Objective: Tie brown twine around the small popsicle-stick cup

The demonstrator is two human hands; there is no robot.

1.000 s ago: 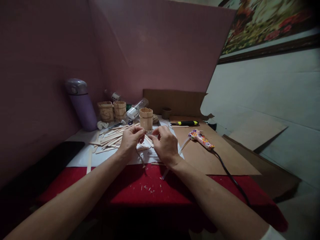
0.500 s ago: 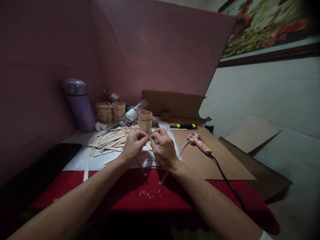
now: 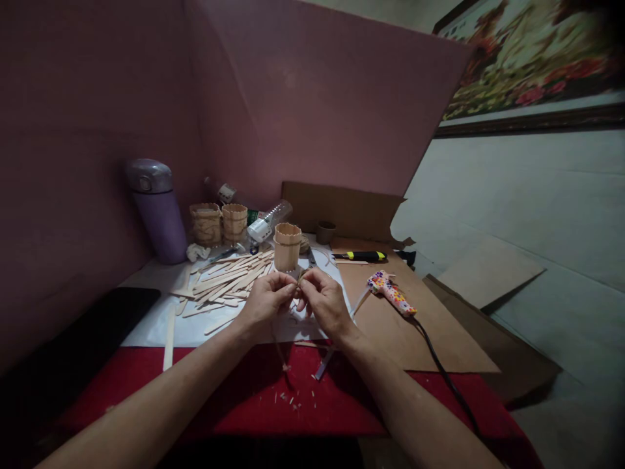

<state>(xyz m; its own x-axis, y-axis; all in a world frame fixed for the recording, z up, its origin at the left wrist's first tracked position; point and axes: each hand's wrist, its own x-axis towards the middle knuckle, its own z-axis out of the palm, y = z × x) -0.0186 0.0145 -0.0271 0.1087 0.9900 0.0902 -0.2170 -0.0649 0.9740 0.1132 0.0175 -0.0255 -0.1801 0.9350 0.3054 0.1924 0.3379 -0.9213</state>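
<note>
My left hand (image 3: 271,298) and my right hand (image 3: 322,299) meet over the white paper, thumbs and fingertips pinched together on a thin brown twine (image 3: 299,281). A loose strand hangs below my left hand over the red cloth, its end frayed. Just beyond my fingertips stands a small cup made of wooden sticks (image 3: 287,249), upright, with a thin band around it near the top. Loose craft sticks (image 3: 232,283) lie in a heap left of the cup. Part of a twine roll (image 3: 305,245) shows behind the cup.
At the back left are a purple bottle (image 3: 161,215), two stick-covered cups (image 3: 206,226) and a clear plastic bottle (image 3: 268,221). A patterned glue gun (image 3: 392,294) with a black cord and a yellow-black cutter (image 3: 364,256) lie on cardboard (image 3: 430,345) at right. Scraps dot the red cloth (image 3: 234,391).
Both hands stay close together, with the fingers shifted and the twine between them now showing more. The view has tilted slightly, so the table sits lower in the picture.
</note>
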